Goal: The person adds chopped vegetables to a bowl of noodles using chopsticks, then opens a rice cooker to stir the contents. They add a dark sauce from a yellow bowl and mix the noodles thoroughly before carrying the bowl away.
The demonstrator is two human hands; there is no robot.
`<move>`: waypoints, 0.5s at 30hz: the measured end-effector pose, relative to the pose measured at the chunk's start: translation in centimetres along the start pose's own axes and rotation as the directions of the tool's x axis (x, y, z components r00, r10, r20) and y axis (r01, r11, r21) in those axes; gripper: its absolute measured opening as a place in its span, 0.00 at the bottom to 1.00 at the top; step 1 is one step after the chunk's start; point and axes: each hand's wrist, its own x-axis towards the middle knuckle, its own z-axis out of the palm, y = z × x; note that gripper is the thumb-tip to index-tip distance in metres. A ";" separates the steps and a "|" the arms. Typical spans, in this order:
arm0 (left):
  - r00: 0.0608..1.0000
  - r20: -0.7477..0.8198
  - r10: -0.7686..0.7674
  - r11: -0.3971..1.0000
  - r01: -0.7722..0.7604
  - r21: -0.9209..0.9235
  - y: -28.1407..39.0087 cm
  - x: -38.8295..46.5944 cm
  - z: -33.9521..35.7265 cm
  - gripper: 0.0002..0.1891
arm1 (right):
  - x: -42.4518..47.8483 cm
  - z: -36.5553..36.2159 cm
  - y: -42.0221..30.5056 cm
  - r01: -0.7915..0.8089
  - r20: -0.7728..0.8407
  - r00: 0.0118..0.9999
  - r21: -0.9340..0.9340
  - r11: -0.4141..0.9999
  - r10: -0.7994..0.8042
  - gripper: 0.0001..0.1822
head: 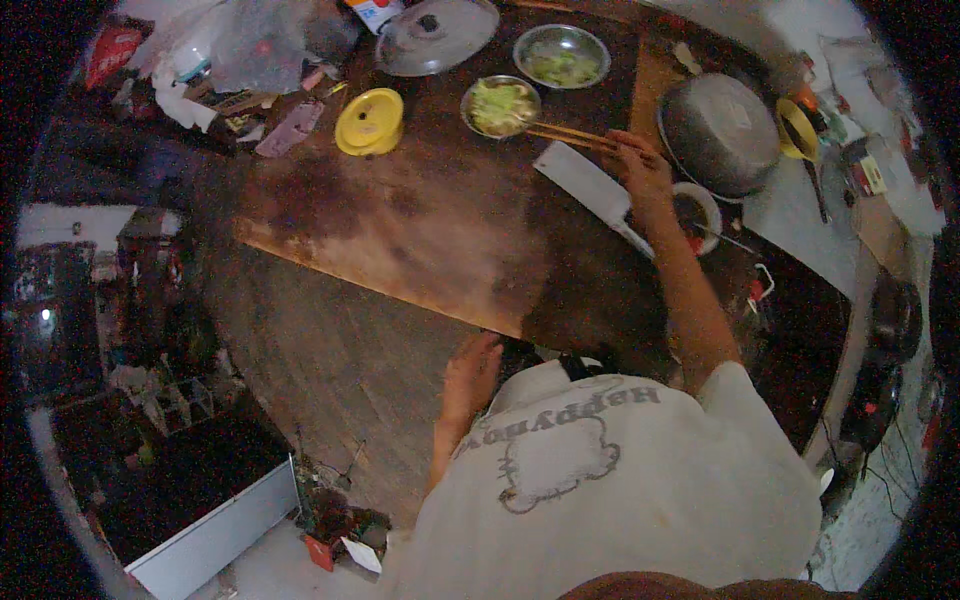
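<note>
My right hand (639, 166) grips wooden chopsticks (574, 135), whose tips reach into a small metal bowl (466, 120) of chopped pale green and yellowish food (499, 106). Beneath that hand, a cleaver (585, 180) lies on the dark tabletop with its handle partly covered by my forearm. Behind the small bowl stands a larger metal bowl (602, 61) with green pieces in liquid. My left hand (474, 367) hangs beside the table's front edge, away from the bowls; whether it holds anything cannot be told.
A yellow lidded container (371, 124) and a glass lid (442, 37) stand towards the back left, near plastic bags (255, 56). An upturned metal basin (720, 131) and a white-rimmed bowl (711, 206) with a utensil are on the right. The table edge (375, 289) runs diagonally before me.
</note>
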 end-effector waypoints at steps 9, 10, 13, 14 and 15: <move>0.994 0.013 -0.110 0.992 0.109 0.057 -7.9 18.3 -10.3 0.17 | 2.5 3.6 4.5 -0.068 -0.159 0.986 -0.143 0.987 0.045 0.15; 0.987 -0.120 0.105 0.983 -0.085 0.160 -9.0 21.0 -12.4 0.18 | 3.1 4.4 5.8 -0.055 -0.154 0.988 -0.128 0.990 0.035 0.15; 0.967 -0.170 0.189 0.858 -0.078 0.507 -14.7 31.1 -17.1 0.22 | 4.5 6.5 8.7 -0.025 -0.133 0.991 -0.226 0.974 -0.006 0.15; 0.979 -0.184 0.092 0.931 -0.018 0.365 -12.3 33.5 -18.0 0.23 | 4.5 5.8 10.1 0.048 -0.121 0.988 -0.343 0.938 -0.095 0.15; 0.971 -0.216 0.099 0.930 -0.013 0.368 -11.5 35.8 -18.6 0.24 | 4.8 5.4 11.6 0.121 -0.084 0.981 -0.447 0.886 -0.176 0.15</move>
